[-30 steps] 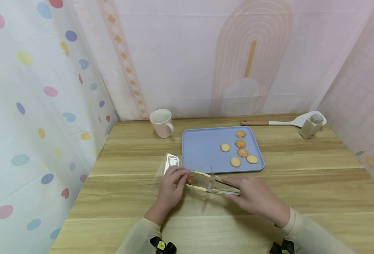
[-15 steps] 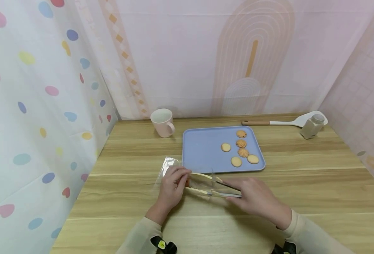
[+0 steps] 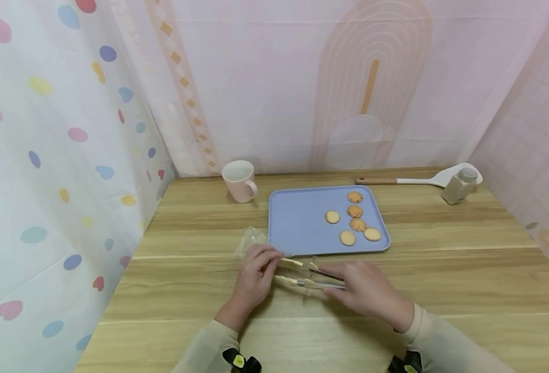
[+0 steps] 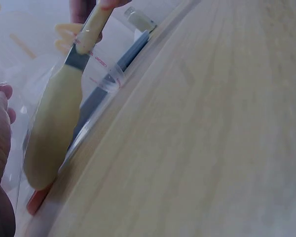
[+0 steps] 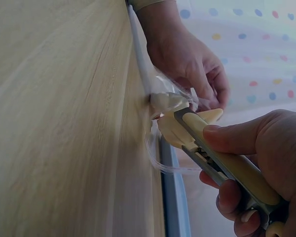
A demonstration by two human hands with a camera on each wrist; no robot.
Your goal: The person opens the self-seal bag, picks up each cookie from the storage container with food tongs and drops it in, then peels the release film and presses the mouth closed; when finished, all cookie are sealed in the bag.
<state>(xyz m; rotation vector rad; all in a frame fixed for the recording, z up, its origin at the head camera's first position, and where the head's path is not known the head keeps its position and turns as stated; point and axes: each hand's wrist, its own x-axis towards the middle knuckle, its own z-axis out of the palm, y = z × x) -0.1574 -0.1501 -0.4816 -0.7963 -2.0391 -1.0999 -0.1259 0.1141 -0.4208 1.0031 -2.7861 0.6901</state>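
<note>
In the head view my right hand (image 3: pixel 367 290) grips a pair of tongs (image 5: pixel 232 168) with metal arms and cream-coloured ends. The tongs point left, their two arms spread apart. Around their cream ends is a clear plastic bag (image 3: pixel 252 237), its mouth strip (image 4: pixel 104 61) printed in small red letters. My left hand (image 3: pixel 252 277) pinches the bag near the tongs' tips, thumb against the fingers. Close by the tips, an orange-red piece (image 4: pixel 38 200) shows in the left wrist view. In the head view, my left fingers mostly cover it.
Behind the hands lies a blue tray (image 3: pixel 298 220) with several cookies (image 3: pixel 358 224) on its right side. A pink mug (image 3: pixel 239 181) stands at the back left. A white spatula (image 3: pixel 414 181) with a wooden handle and a glass jar (image 3: pixel 459 186) are at the back right.
My right hand and the tongs have shifted slightly left, deeper into the bag. The bag's far end has changed shape behind my left hand, which has barely moved.
</note>
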